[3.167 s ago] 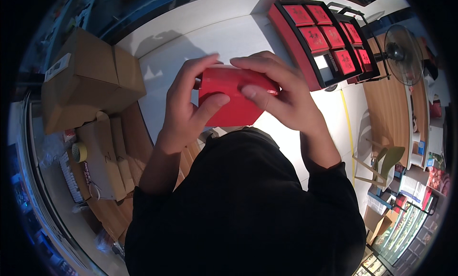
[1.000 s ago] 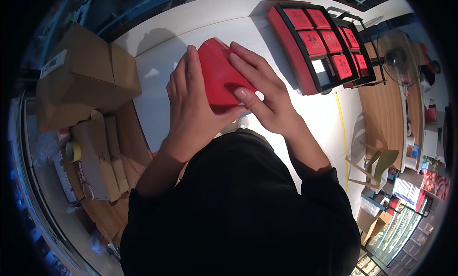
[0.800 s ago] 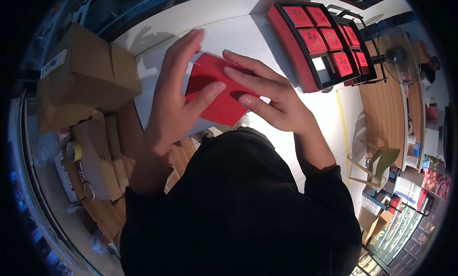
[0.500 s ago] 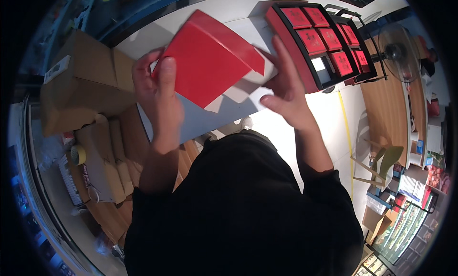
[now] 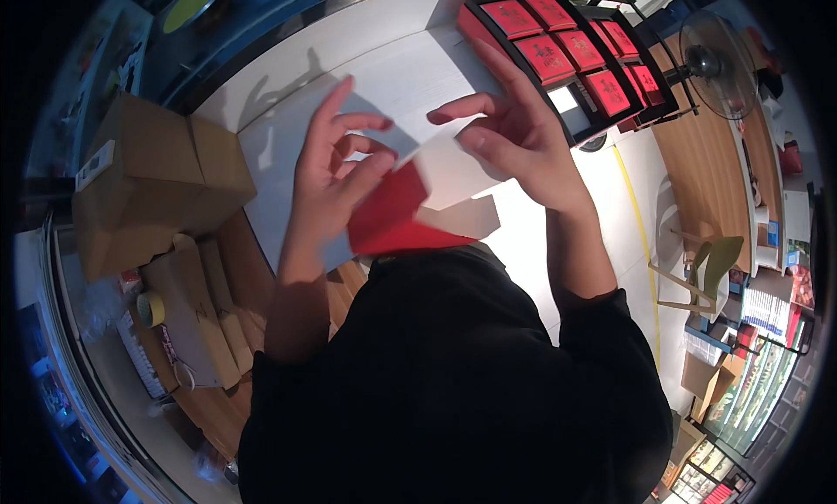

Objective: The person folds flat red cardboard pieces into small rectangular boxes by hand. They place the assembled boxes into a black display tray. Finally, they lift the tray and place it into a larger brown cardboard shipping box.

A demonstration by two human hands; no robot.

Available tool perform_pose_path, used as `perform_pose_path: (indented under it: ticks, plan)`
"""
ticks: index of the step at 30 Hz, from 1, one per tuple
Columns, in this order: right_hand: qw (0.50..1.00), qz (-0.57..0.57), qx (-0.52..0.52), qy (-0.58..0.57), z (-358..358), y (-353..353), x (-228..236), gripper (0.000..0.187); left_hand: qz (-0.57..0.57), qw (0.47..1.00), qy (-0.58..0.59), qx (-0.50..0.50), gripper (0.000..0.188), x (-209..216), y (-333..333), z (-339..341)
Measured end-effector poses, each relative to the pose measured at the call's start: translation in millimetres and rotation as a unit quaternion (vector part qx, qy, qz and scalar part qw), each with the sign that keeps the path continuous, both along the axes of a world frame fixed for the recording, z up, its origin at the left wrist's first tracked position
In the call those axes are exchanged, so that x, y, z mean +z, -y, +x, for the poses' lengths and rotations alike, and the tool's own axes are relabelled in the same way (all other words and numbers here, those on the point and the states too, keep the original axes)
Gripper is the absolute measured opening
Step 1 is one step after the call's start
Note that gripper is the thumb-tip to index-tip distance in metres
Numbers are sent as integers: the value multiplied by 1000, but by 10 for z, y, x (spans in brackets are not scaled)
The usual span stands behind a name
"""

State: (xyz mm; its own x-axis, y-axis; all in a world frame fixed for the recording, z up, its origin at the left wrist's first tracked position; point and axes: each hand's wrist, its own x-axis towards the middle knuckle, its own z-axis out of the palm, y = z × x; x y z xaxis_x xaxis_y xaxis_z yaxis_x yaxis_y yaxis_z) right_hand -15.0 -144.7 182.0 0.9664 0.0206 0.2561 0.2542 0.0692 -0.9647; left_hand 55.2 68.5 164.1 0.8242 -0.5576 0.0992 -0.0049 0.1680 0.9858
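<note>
A red cardboard box (image 5: 392, 218) with pale inner sides and flaps is tilted close against the front of my body, its open side facing up and right. My left hand (image 5: 336, 168) is at its upper left, fingers spread and lifted, the thumb overlapping the box's edge; whether it touches is unclear. My right hand (image 5: 527, 146) is raised above and right of the box, fingers apart, holding nothing. Behind the hands lies the pale tabletop (image 5: 392, 68).
A black-edged tray (image 5: 567, 138) holding several small red boxes (image 5: 580, 51) stands at the far right of the table. Brown cartons (image 5: 166, 173) sit at the left. A fan (image 5: 715, 64) and a green chair (image 5: 715, 264) are off to the right.
The red box has come down toward my body and turned, so its pale inside now shows. Both hands have loosened, with the left hand's fingers spreading off the box's side.
</note>
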Motion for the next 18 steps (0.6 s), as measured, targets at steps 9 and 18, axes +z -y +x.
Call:
perform_pose_path:
  ticks: [9,18]
  plan:
    - [921,83,-249,-288,-318,230,-1690,69,117,986,-107,50,62,-1305,-210,-301]
    - [890,159,-281,-323,-325,-118,-2067,63,353,927,-15,-125,93,-1695,13,-260]
